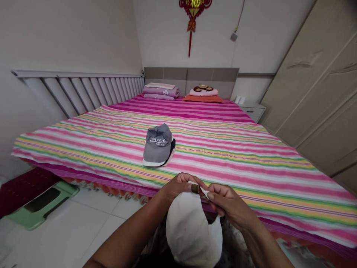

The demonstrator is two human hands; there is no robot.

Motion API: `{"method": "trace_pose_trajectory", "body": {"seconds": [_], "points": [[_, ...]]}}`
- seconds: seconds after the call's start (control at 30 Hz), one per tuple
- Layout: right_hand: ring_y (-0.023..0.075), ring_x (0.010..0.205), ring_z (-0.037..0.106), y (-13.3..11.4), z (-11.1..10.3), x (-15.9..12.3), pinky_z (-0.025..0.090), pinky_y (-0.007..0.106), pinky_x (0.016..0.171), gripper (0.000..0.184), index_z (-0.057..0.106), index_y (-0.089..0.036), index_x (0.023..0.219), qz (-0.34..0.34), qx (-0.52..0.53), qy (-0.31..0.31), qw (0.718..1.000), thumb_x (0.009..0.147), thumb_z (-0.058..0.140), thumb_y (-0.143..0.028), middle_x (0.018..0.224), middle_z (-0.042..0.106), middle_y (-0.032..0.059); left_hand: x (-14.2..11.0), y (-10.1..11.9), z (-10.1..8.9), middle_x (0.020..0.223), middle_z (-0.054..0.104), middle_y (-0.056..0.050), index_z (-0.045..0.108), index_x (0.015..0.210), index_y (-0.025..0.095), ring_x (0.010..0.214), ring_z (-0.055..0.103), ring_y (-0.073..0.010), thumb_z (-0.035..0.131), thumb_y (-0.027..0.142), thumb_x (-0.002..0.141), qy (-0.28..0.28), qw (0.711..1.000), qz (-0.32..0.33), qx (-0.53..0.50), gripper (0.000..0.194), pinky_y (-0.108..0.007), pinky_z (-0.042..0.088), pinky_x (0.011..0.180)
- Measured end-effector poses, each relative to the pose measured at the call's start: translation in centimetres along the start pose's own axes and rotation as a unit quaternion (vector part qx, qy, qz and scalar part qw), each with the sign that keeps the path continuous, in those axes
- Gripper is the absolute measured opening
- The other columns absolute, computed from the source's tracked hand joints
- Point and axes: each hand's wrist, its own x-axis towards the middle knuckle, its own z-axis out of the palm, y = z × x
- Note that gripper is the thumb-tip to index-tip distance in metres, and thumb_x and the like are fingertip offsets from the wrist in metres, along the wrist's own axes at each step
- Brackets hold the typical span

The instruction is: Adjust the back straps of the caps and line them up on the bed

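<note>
Close to my body, a cream baseball cap (185, 227) hangs below both hands with its back opening turned up and to the right. My left hand (180, 186) is closed on the cap's back strap, beside a brownish metal buckle (195, 188). The pale end of the strap (205, 192) is pinched between the thumb and fingers of my right hand (230, 203). Beyond them on the bed lies a grey cap (158, 143) with white lettering and a white brim edge. Darker and pale brims show beneath it, so it rests on other caps.
A striped sheet covers the bed (237, 145) in front of me. Folded purple bedding (160, 92) and a pink-and-orange pile (203, 95) lie by the headboard. A green plastic stool (44, 204) stands on the floor at left, below a white radiator (92, 91). A nightstand (252, 110) is at back right.
</note>
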Motion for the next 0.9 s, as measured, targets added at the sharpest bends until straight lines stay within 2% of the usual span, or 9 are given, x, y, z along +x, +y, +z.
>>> {"method": "trace_pose_trajectory", "body": {"seconds": [0.1, 0.3, 0.53, 0.7, 0.9], "points": [[0.0028, 0.037, 0.024, -0.2, 0.0, -0.3, 0.016, 0.018, 0.038, 0.034, 0.047, -0.015, 0.056, -0.026, 0.003, 0.04, 0.999, 0.064, 0.066, -0.042, 0.041, 0.038, -0.0082, 0.2, 0.0, 0.2, 0.083, 0.064, -0.008, 0.066, 0.06, 0.011, 0.061, 0.057, -0.0124, 0.072, 0.021, 0.056, 0.007, 1.0, 0.003, -0.01, 0.013, -0.024, 0.042, 0.057], [0.0051, 0.044, 0.024, -1.0, 0.7, -0.5, 0.019, 0.02, 0.042, 0.031, 0.051, -0.014, 0.057, -0.07, -0.073, 0.103, 0.989, 0.062, 0.065, -0.041, 0.047, 0.034, -0.007, 0.3, -0.7, -0.5, 0.068, 0.06, -0.005, 0.066, 0.065, 0.011, 0.054, 0.052, -0.0094, 0.073, 0.024, 0.057, 0.006, 1.0, -0.017, 0.0, 0.017, -0.021, 0.038, 0.052], [0.0061, 0.042, 0.027, -1.1, 0.8, -0.5, 0.023, 0.02, 0.041, 0.032, 0.048, -0.016, 0.058, -0.05, -0.127, 0.101, 0.985, 0.063, 0.061, -0.045, 0.046, 0.034, -0.0064, 0.3, -0.7, -0.9, 0.068, 0.058, -0.004, 0.065, 0.068, 0.011, 0.056, 0.05, -0.0089, 0.072, 0.028, 0.058, -0.006, 1.0, -0.01, 0.027, 0.021, -0.02, 0.035, 0.052], [0.0066, 0.044, 0.027, -1.1, 0.6, -0.8, 0.024, 0.02, 0.041, 0.029, 0.047, -0.016, 0.057, -0.082, -0.188, 0.104, 0.973, 0.067, 0.057, -0.041, 0.047, 0.034, -0.0055, 0.1, -0.6, -0.8, 0.064, 0.055, -0.003, 0.063, 0.066, 0.01, 0.052, 0.047, -0.0074, 0.07, 0.028, 0.061, 0.005, 0.998, -0.02, 0.061, 0.02, -0.02, 0.033, 0.049], [0.0078, 0.043, 0.031, -1.0, 0.4, -0.9, 0.027, 0.022, 0.041, 0.029, 0.055, -0.014, 0.062, -0.07, -0.189, 0.093, 0.975, 0.069, 0.056, -0.042, 0.047, 0.037, -0.004, 0.2, -0.3, -0.4, 0.063, 0.054, -0.002, 0.062, 0.067, 0.011, 0.051, 0.046, -0.0074, 0.069, 0.028, 0.061, 0.013, 0.996, -0.028, 0.083, 0.02, -0.02, 0.033, 0.049]]}}
